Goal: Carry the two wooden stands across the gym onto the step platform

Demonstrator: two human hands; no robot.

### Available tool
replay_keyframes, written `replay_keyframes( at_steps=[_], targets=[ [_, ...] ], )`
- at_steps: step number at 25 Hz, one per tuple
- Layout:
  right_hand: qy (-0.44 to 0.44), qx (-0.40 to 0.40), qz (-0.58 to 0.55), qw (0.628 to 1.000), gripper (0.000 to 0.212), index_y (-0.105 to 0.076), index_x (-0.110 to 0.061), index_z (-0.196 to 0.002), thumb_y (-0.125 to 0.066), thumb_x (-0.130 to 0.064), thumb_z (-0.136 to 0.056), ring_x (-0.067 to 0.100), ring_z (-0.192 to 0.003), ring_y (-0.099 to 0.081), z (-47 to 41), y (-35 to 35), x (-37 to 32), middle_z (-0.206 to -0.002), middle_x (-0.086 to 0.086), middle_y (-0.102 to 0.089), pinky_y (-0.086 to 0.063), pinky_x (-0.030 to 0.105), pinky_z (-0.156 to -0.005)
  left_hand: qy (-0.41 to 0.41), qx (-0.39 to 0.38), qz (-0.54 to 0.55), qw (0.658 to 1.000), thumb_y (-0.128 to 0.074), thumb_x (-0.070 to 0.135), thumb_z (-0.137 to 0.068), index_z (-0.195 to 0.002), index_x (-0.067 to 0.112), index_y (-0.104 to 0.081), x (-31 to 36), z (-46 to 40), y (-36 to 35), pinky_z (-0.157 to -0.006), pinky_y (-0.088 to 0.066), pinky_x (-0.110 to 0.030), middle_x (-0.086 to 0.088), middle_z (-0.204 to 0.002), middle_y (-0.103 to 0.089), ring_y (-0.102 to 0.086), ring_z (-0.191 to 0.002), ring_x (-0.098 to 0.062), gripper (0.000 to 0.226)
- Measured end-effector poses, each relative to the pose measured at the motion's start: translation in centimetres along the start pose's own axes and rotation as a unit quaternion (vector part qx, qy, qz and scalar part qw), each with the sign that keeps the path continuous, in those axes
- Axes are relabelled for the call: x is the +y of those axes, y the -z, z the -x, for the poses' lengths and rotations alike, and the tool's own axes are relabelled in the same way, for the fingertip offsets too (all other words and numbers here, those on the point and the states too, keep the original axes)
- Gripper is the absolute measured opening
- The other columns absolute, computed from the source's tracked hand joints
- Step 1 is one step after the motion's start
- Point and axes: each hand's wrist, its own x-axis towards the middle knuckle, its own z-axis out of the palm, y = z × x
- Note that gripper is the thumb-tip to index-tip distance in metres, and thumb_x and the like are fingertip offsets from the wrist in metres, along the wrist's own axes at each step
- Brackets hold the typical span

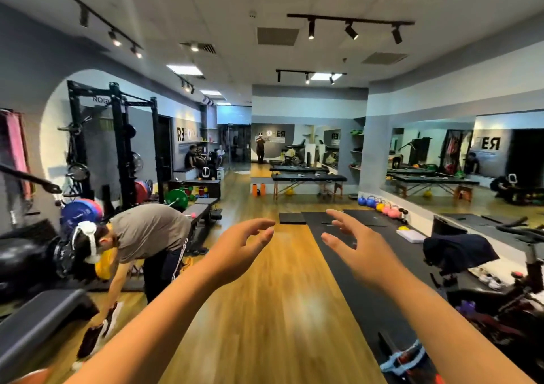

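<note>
Both your hands are raised and empty over the gym floor.

From the head camera: your left hand point(235, 248) and right hand point(357, 246) reach forward, palms facing each other, fingers spread and loosely curled, gripping nothing and not touching. Just beyond your fingertips a low black step platform point(292, 218) lies on the wooden floor point(265, 310), beside the black mat point(353, 280) that runs under your right hand. To the left of your left hand a person point(147, 233) bends down. I cannot make out the two wooden stands.

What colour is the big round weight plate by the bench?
Green, seen in the head view.
</note>
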Motion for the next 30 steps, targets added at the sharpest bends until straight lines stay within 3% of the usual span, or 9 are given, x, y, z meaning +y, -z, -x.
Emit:
replay_keyframes(
  at_steps=[5,13,19,25,30],
  targets=[
    [-0.009,-0.005,0.003,1.0,0.058,-0.042,-0.037,-0.155,-0.06,-0.046,-0.1,0.016,-0.14,-0.049,-7.2,-4.5,2.7,-0.15,-0.002,-0.055,-0.044,0.037,-0.11,0.012,-0.011,0.012,1.0,-0.045,0.055,-0.103,-0.14,0.038,-0.058,-6.1,-6.1,-0.9,-0.104,-0.047,-0.033,0.016,-0.136,-0.063,-0.056,-0.124,-0.002,0.043],
    [-0.016,-0.017,0.0,1.0,0.058,-0.043,-0.035,-0.155,-0.061,-0.044,-0.1,0.017,-0.141,-0.048,-20.4,-7.4,13.4,-0.151,0.0,-0.055,-0.043,0.038,-0.11,0.015,-0.014,0.004,1.0,-0.044,0.054,-0.103,-0.142,0.039,-0.056,-12.4,-19.7,-7.9,-0.103,-0.048,-0.033,0.017,-0.137,-0.062,-0.056,-0.124,-0.003,0.043],
    [-0.017,-0.025,-0.005,1.0,0.06,-0.041,-0.036,-0.156,-0.06,-0.046,-0.1,0.017,-0.139,-0.05,-33.2,-5.3,21.8,-0.15,-0.003,-0.055,-0.042,0.031,-0.102,0.029,0.015,0.014,0.999,-0.046,0.044,-0.106,-0.143,0.032,-0.057,-14.5,-33.1,-12.0,-0.086,-0.038,-0.011,0.016,-0.133,-0.062,-0.054,-0.12,0.0,0.04],
    [-0.007,-0.034,-0.011,0.999,0.061,-0.04,-0.036,-0.156,-0.06,-0.048,-0.1,0.018,-0.139,-0.049,-45.8,-6.4,29.3,-0.15,-0.002,-0.055,-0.043,0.034,-0.104,0.032,0.029,0.015,0.999,-0.046,0.044,-0.106,-0.142,0.032,-0.058,-19.5,-45.0,-16.8,-0.089,-0.042,-0.018,0.016,-0.132,-0.062,-0.056,-0.12,-0.001,0.04],
    [-0.009,-0.035,-0.01,0.999,0.06,-0.041,-0.036,-0.156,-0.06,-0.047,-0.1,0.018,-0.139,-0.049,-56.8,-10.2,36.0,-0.15,-0.001,-0.055,-0.042,0.034,-0.105,0.035,0.022,0.015,0.999,-0.047,0.042,-0.106,-0.142,0.031,-0.058,-27.1,-56.2,-20.2,-0.089,-0.039,-0.012,0.014,-0.133,-0.063,-0.056,-0.121,-0.001,0.039]
  ],
)
